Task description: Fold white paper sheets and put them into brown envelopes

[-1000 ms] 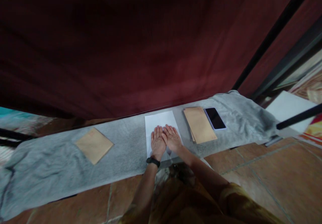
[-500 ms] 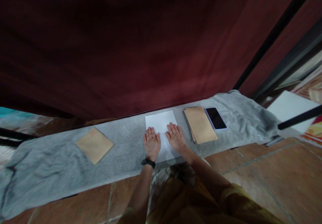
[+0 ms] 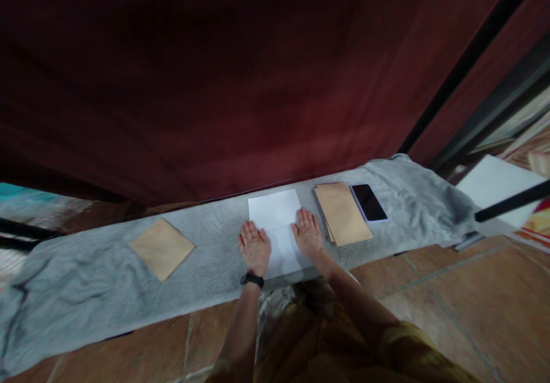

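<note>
A white sheet of paper (image 3: 279, 234) with a crease across its middle lies flat on the grey cloth in front of me. My left hand (image 3: 254, 249) rests palm down at the sheet's left edge, fingers stretched out, a black watch (image 3: 252, 280) on the wrist. At the right edge lies my right hand (image 3: 308, 236), also flat with its fingers extended. Neither hand grasps anything. Close to the right of it is a small stack of brown envelopes (image 3: 344, 214). One brown envelope (image 3: 162, 248) lies turned at an angle further to the left.
A phone (image 3: 369, 203) with a pale purple edge lies beside the envelope stack. Grey cloth (image 3: 103, 280) covers the long, low surface. Behind it hangs a dark red curtain (image 3: 275, 102). Black bars (image 3: 468, 62) stand at the right, and tiled floor (image 3: 472, 291) shows in front.
My hands have slid apart toward the sheet's side edges, the left one leftward and the right one rightward. More of the sheet's middle shows. The envelopes and phone have stayed in place.
</note>
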{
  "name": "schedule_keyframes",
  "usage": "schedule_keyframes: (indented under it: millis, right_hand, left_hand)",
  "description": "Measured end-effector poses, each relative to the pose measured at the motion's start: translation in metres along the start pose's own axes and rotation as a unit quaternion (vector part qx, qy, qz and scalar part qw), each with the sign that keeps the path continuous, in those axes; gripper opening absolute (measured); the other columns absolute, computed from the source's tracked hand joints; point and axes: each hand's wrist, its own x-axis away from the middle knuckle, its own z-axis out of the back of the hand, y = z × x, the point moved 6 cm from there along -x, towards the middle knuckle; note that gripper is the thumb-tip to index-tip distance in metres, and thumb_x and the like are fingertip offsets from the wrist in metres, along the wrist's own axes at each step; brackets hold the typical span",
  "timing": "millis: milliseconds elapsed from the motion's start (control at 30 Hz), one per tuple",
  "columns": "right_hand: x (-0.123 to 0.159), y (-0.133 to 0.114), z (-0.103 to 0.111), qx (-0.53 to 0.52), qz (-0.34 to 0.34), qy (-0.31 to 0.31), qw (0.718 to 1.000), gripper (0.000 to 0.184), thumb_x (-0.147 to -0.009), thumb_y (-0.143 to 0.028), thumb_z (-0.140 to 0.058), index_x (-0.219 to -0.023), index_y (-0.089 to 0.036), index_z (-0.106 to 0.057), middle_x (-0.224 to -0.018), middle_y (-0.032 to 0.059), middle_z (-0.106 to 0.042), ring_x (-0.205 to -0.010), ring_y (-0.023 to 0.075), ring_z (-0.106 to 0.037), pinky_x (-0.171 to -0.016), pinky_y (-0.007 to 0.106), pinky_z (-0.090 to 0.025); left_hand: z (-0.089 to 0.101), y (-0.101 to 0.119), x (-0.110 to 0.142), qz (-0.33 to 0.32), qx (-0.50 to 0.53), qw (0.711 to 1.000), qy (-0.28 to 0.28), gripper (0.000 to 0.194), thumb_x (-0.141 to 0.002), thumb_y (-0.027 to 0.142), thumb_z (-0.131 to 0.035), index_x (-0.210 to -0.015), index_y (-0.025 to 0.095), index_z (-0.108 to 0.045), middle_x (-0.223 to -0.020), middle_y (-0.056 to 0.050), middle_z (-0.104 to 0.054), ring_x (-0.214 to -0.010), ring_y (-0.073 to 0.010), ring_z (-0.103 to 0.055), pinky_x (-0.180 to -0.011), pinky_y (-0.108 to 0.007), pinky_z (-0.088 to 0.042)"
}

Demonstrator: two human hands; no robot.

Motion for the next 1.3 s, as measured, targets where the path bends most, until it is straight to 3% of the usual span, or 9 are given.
schedule_keyframes:
  millis: [267, 500, 633, 833, 1100, 1300]
  right_hand:
    - [-0.008, 0.003, 0.006, 0.0, -0.024, -0.016, 1.0, 0.058, -0.107, -0.039, -0.034, -0.15, -0.002, -0.046, -0.157, 0.0218, -0.042, -0.145, 0.0327, -0.043, -0.121, 0.05, -0.03]
    - [-0.029, -0.034, -0.003, -0.068, 0.114, -0.09, 0.987, 0.054, -0.11, -0.039, -0.024, -0.151, -0.015, -0.049, -0.159, 0.009, -0.045, -0.148, 0.0233, -0.04, -0.124, 0.043, -0.028]
    - [-0.039, -0.041, -0.01, -0.07, 0.145, -0.123, 0.979, 0.051, -0.11, -0.038, -0.025, -0.15, -0.021, -0.05, -0.157, 0.0056, -0.048, -0.147, 0.0214, -0.042, -0.124, 0.044, -0.028]
    - [-0.044, -0.035, -0.013, -0.044, 0.12, -0.108, 0.986, 0.05, -0.109, -0.038, -0.029, -0.151, -0.021, -0.05, -0.161, 0.006, -0.04, -0.149, 0.0256, -0.039, -0.125, 0.048, -0.024]
    - [-0.045, -0.026, -0.022, -0.029, 0.04, -0.058, 0.997, 0.057, -0.108, -0.042, -0.028, -0.155, -0.012, -0.042, -0.161, 0.0166, -0.037, -0.15, 0.0301, -0.037, -0.124, 0.054, -0.024]
    - [-0.046, -0.017, -0.023, -0.021, -0.003, -0.03, 0.999, 0.062, -0.108, -0.044, -0.025, -0.155, -0.006, -0.041, -0.16, 0.0204, -0.038, -0.148, 0.0312, -0.038, -0.123, 0.051, -0.025]
  left_hand:
    - [0.007, 0.004, -0.008, 0.008, 0.009, 1.0, -0.016, 0.059, -0.103, 0.032, -0.031, -0.151, 0.001, -0.042, -0.157, -0.026, -0.041, -0.149, -0.0364, -0.036, -0.121, -0.058, -0.029]
    - [-0.014, 0.046, -0.023, -0.161, 0.056, 0.978, -0.122, 0.056, -0.102, 0.025, -0.031, -0.155, 0.008, -0.04, -0.163, -0.015, -0.037, -0.154, -0.0252, -0.03, -0.124, -0.045, -0.03]
    - [-0.024, 0.054, -0.031, -0.194, 0.043, 0.966, -0.165, 0.057, -0.099, 0.02, -0.032, -0.154, 0.009, -0.041, -0.163, -0.014, -0.038, -0.153, -0.024, -0.03, -0.125, -0.044, -0.027]
    - [-0.025, 0.048, -0.035, -0.155, 0.03, 0.976, -0.15, 0.056, -0.102, 0.026, -0.032, -0.156, 0.013, -0.04, -0.164, -0.011, -0.037, -0.154, -0.0257, -0.028, -0.127, -0.047, -0.022]
    - [-0.027, 0.036, -0.037, -0.058, 0.027, 0.995, -0.078, 0.059, -0.104, 0.034, -0.029, -0.155, 0.005, -0.038, -0.161, -0.018, -0.037, -0.153, -0.0282, -0.031, -0.126, -0.049, -0.022]
    - [-0.023, 0.024, -0.039, -0.005, 0.046, 0.998, -0.052, 0.063, -0.103, 0.035, -0.031, -0.154, -0.002, -0.035, -0.16, -0.025, -0.036, -0.153, -0.0326, -0.03, -0.126, -0.052, -0.023]
